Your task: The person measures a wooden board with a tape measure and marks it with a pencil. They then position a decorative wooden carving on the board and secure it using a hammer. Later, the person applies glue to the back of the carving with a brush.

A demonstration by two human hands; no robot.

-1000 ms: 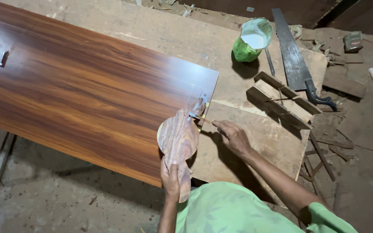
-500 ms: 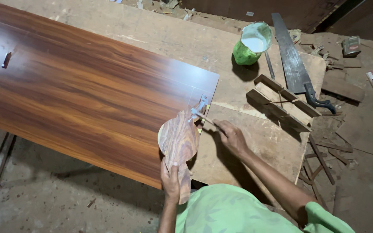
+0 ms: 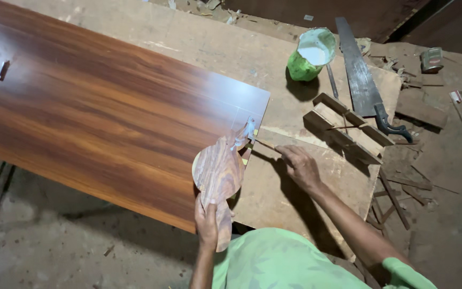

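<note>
The left hand (image 3: 207,225) is closed around the narrow lower end of a wooden cutout (image 3: 219,174), a rounded, guitar-like shape with a glossy brown grain. The cutout lies on the near right corner of a large laminated board (image 3: 102,118), its round part overlapping the board's edge and its tail hanging off toward the person.

The right hand (image 3: 301,167) is curled, fingers pinched on a thin stick (image 3: 267,145) that looks like a pencil. The stick's tip points at the board's corner, just beside the cutout's upper end, where a pale smear (image 3: 246,132) sits on the laminate. The hand rests on a pale plywood sheet (image 3: 316,187) under and to the right of the board.

Beyond the board's far right corner stands a green pot (image 3: 311,56) holding white paste, open at the top; any label on it is too small to tell. Just right of it lies a handsaw (image 3: 363,80) with a dark handle, blade pointing away. Between the saw and the right hand sits a wooden frame of short blocks (image 3: 346,128). A small tin (image 3: 432,59) stands far right among wood scraps. On the board's far left lies a small metal piece (image 3: 3,70). Nothing stands between either hand and the cutout.
</note>
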